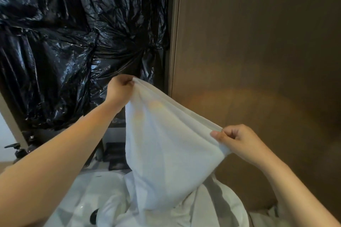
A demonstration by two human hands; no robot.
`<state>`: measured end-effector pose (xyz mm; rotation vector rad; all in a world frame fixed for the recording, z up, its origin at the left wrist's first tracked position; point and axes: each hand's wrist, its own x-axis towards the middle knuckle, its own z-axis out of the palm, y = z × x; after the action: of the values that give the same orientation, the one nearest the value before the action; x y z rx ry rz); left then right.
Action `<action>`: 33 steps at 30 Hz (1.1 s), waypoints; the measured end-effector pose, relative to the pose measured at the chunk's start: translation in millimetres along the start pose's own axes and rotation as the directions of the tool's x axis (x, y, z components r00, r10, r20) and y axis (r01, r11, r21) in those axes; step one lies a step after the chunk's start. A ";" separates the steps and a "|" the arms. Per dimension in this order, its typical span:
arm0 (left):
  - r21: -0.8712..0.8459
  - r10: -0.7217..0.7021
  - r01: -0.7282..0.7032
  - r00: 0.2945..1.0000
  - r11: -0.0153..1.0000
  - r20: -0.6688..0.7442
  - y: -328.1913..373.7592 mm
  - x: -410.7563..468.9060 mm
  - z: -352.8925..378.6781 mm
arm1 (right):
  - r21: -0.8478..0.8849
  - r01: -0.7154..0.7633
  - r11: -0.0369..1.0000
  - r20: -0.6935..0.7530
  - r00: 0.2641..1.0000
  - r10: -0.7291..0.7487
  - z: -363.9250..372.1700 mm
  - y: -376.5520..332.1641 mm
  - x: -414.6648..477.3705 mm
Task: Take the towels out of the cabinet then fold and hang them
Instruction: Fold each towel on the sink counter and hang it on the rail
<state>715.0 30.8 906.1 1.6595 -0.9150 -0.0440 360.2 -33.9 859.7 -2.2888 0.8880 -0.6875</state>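
Although blurred at far left, logged a few small dark items (17,150) below the crumpled black plastic sheet (73,33); not identifiable. Counted two hands, one towel. Recorded left hand (120,88) pinching the raised corner of the white towel (166,143), fingertips hidden behind fabric. Found towel stretched in air between both hands, lower end hanging over a white basin (83,195) and covering much of it; contact not discernible. Recorded right hand (238,141) pinching the lower hem, thumb against curled forefinger. Noted brown panel (258,42) at right.
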 end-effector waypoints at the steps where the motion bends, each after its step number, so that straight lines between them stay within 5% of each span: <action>1: 0.001 -0.005 0.005 1.000 1.000 -0.005 -2.7 1.5 -1.2 | -0.095 -0.002 0.995 -0.023 1.000 -0.001 -2.2 5.3 -1.6; 7: 0.019 0.007 -0.006 1.000 1.000 -0.026 -5.4 8.6 -5.6 | -0.595 0.021 0.803 -0.014 0.999 -0.037 -17.6 24.1 2.8; 12: 0.054 0.025 -0.021 0.996 0.998 -0.080 4.2 23.4 -13.0 | -0.768 0.045 0.639 -0.112 0.973 -0.203 -61.2 13.5 38.9; 21: -0.005 0.117 -0.119 0.978 0.993 -0.175 39.5 41.0 -26.1 | -0.876 -0.011 0.482 -0.189 0.928 -0.322 -144.8 -53.6 99.4; 33: -0.017 0.197 -0.205 0.956 0.979 -0.218 88.5 55.4 -32.0 | -0.849 -0.095 0.520 -0.297 0.900 -0.320 -172.5 -77.7 109.3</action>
<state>721.4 23.7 1014.9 1.4935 -0.9056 0.2510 353.5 -122.5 1059.4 -3.1655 1.5633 -0.9831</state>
